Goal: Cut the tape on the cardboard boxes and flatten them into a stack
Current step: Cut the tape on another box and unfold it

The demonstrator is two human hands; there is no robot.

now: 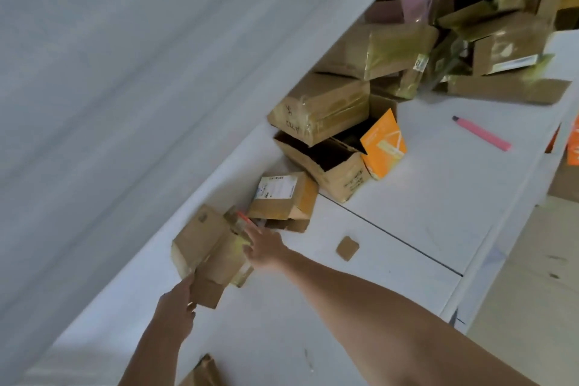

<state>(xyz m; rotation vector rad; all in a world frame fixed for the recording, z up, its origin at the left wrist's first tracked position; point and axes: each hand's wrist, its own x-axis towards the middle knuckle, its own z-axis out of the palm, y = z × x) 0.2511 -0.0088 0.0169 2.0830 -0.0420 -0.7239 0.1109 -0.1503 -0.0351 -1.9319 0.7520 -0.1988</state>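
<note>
A flattened brown cardboard box point(208, 249) lies on the white table point(407, 229) against the wall. My left hand point(175, 312) touches its near flap with straight fingers. My right hand point(264, 249) presses on its right side with fingers spread. A pink utility knife point(482, 133) lies apart on the table at the right, with no hand near it. A small box with a white label point(283, 194) sits just beyond my right hand. An open box point(329, 163) with an orange flap and a taped box point(322, 105) on top stand further back.
A heap of several taped and opened cardboard boxes point(454, 28) fills the far end of the table. A small cardboard scrap point(347, 248) lies right of my right hand. Another cardboard piece point(203, 371) shows at the bottom edge. The table's right edge drops to a pale floor point(532, 291).
</note>
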